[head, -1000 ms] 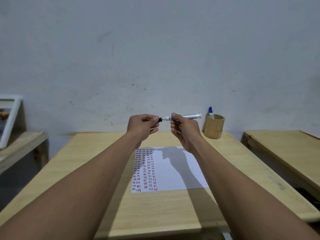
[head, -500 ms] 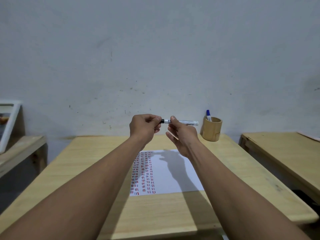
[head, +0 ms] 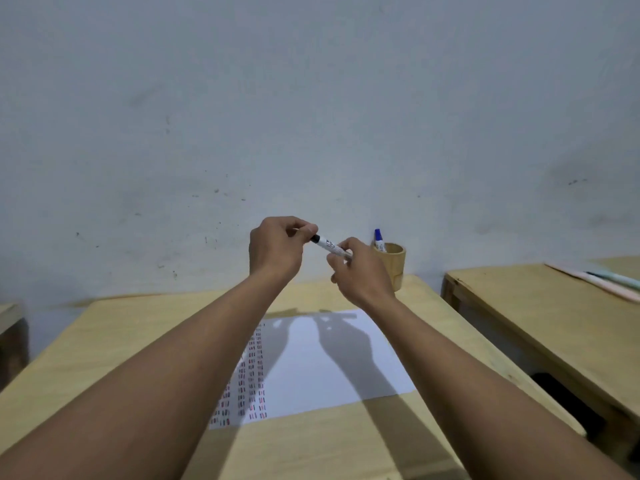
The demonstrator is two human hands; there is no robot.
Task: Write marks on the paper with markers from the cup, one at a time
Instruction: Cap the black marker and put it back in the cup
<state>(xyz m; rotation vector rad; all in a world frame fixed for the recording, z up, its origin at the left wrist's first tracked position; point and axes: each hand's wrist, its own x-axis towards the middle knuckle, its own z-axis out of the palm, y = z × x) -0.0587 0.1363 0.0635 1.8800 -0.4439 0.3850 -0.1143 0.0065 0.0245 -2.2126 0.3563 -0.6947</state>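
Note:
Both hands hold one white marker [head: 329,245] with a black end in the air above the table. My left hand [head: 277,251] pinches the black cap end at the marker's left. My right hand [head: 358,270] grips the white barrel, which tilts down to the right. Below them a white paper [head: 332,368] lies on the wooden table [head: 114,344], with columns of red and dark marks down its left side. A wooden cup [head: 394,263] stands at the table's far right, partly behind my right hand, with a blue-capped marker [head: 379,239] sticking out.
A second wooden table [head: 540,317] stands to the right across a narrow gap, with pale stick-like things [head: 602,280] on its far edge. A grey wall rises right behind both tables. Another wooden surface shows at the far left edge.
The marker has tilted from level to sloping down right, and my right hand has slid over more of its barrel. The view has shifted leftward and downward slightly.

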